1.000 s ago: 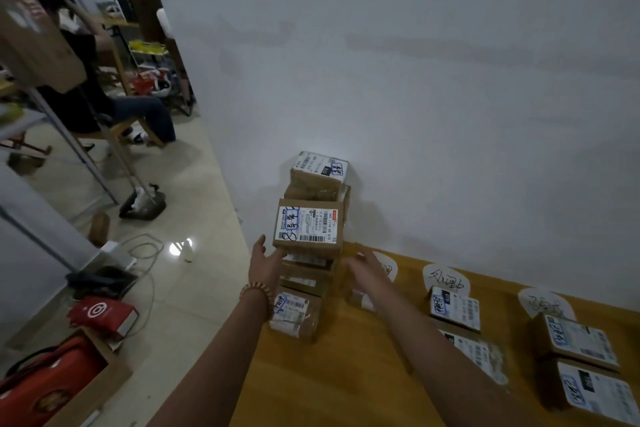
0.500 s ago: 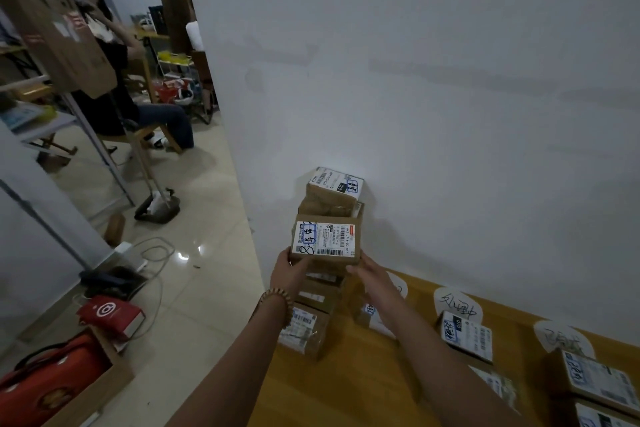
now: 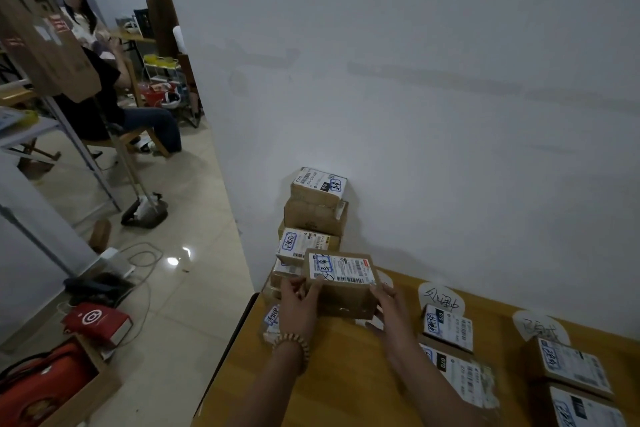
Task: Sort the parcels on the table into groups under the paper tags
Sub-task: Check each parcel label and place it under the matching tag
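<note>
Held between both hands: a brown parcel with a white shipping label on top, low over the left end of the wooden table, in front of a stack of parcels against the white wall. Left hand on the parcel's near left corner, fingers curled up over the left edge, thumb on the near face; beaded bracelet on that wrist. Right hand on the near right corner, fingers wrapped around the right side and underneath, thumb pressed to the near face. Parcel thus pinched from both ends, label facing up, slightly tilted. Cannot tell whether the bottom touches the table. To the right, paper tags with handwritten characters leaning against the wall, a row of labelled parcels lying below each. Further right, a second tag with two more boxes below it. On the floor to the left, a red bag in a carton, cables, and a seated person at a distance.
</note>
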